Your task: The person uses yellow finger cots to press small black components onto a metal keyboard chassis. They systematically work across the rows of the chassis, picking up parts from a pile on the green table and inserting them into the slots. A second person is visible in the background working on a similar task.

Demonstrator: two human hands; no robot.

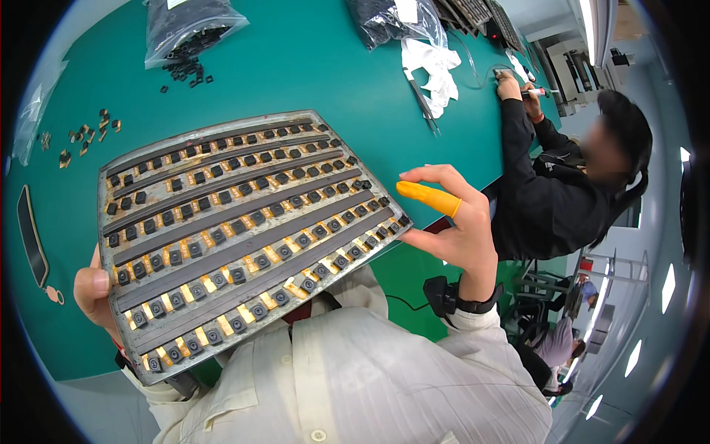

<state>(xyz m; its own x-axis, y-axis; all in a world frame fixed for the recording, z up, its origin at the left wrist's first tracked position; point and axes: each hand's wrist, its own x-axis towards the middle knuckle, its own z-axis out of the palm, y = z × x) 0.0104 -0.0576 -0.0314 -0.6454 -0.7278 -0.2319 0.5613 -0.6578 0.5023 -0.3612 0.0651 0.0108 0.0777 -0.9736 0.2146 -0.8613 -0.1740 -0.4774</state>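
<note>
Hands (94, 290) at tray (155, 194) (right hand (466, 235) half-open)

From the wearer's head, a wide fisheye looks down past the shirt (333, 377) at the lower edge, with the tray (244, 238) close at centre-left, table (310, 74) beyond, and distant lights (668, 288) far right.

No readable text, white label (406, 10) on plastic bag (370, 24), small pale mark (549, 166) on black jacket (543, 218), both illegible
</note>
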